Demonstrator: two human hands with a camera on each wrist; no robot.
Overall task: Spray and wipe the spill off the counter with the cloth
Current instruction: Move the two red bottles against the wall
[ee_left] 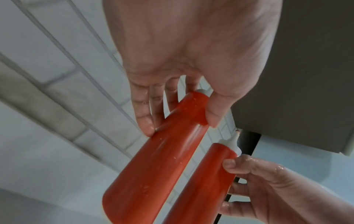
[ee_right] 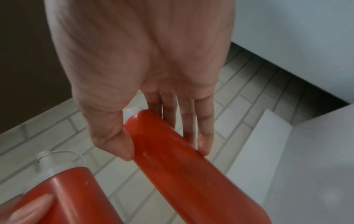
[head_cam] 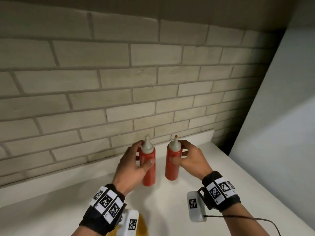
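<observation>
Two red squeeze bottles, white nozzle caps, upright on the white counter [head_cam: 213,167] by the brick wall. Left hand [head_cam: 133,165] wraps the left bottle [head_cam: 148,165], thumb in front; right hand [head_cam: 190,160] grips the right bottle [head_cam: 172,161] the same way. Long axes vertical, nozzles up (right tip orange-stained). Yellow spill [head_cam: 142,226] near left wrist.

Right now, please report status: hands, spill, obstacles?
Left hand grips left red bottle. Right hand grips right red bottle. Yellow spill unwiped. No cloth visible.

Kitchen: tiled backsplash [head_cam: 119,79], white counter [head_cam: 170,193].
</observation>
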